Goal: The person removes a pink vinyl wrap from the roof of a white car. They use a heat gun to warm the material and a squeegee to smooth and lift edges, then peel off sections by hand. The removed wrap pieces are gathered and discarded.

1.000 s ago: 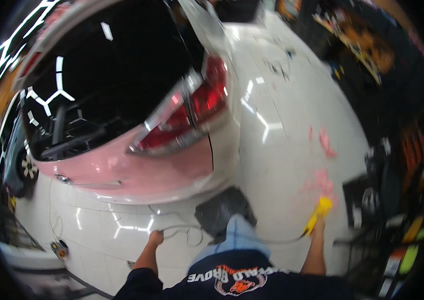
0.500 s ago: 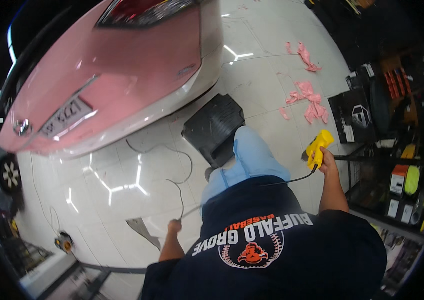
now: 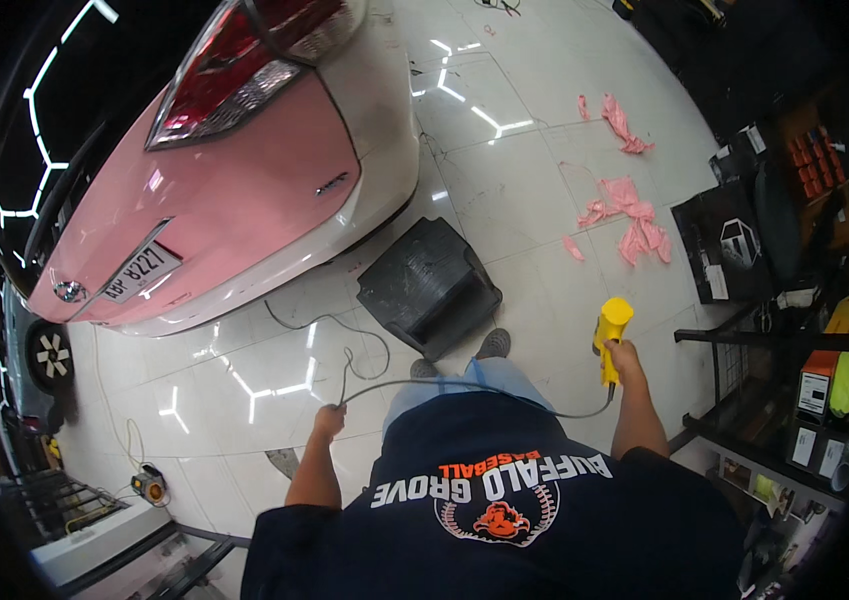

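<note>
My right hand [image 3: 626, 355] grips a yellow heat gun [image 3: 610, 330] by its handle, its nozzle pointing away from me over the floor. A grey power cord [image 3: 464, 385] runs from the gun across my front to my left hand [image 3: 328, 418], which is closed on it. From there the cord loops over the white tiles toward the car. The rear of a car [image 3: 234, 190] wrapped in pink film, with a red tail light, fills the upper left. A black low stool [image 3: 429, 285] stands just ahead of my feet.
Scraps of pink film [image 3: 629, 215] lie on the tiles to the right. A black bag [image 3: 729, 245] and a dark rack [image 3: 804, 390] with boxes and bottles stand at the right edge. A small yellow reel [image 3: 149, 487] sits at lower left near metal steps.
The view has swung, so the car's rear now sits higher and to the left. My right hand still holds the heat gun; my left hand has risen along the cord.
</note>
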The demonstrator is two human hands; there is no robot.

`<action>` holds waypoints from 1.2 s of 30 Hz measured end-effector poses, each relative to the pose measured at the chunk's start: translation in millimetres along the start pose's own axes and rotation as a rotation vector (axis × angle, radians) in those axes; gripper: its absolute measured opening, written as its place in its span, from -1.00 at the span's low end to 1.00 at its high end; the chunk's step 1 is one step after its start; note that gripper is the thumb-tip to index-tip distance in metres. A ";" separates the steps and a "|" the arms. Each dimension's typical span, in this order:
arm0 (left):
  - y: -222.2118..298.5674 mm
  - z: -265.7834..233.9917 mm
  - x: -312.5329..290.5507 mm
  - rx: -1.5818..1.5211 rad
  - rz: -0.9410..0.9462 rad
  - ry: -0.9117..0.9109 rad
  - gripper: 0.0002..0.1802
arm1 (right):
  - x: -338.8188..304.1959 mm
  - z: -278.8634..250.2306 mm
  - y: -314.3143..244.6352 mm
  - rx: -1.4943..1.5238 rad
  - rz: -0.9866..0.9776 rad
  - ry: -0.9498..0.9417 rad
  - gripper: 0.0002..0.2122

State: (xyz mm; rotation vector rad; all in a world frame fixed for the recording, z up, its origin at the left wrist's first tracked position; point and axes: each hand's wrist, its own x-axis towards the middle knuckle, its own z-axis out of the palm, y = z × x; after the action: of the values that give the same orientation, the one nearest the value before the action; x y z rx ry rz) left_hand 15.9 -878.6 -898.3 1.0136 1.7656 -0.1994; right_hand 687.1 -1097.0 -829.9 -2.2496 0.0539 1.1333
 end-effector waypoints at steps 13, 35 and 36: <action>244.0 41.0 -10.9 0.356 0.358 -0.110 -0.51 | -7.4 -33.8 197.7 -0.001 0.349 0.001 -0.69; 264.7 123.4 162.0 0.148 -0.025 -0.407 -0.56 | 124.5 -109.9 -33.9 -0.142 0.262 0.195 -0.67; 278.8 113.0 173.2 0.210 -0.051 -0.424 -0.57 | 122.1 -103.2 -70.1 -0.092 0.231 0.206 -0.67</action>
State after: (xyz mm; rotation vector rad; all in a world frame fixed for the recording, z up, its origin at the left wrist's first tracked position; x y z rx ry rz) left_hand 275.4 -674.1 -1004.8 0.9886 1.4025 -0.5984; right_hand 858.9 -1067.8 -839.0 -2.4847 0.3596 1.0324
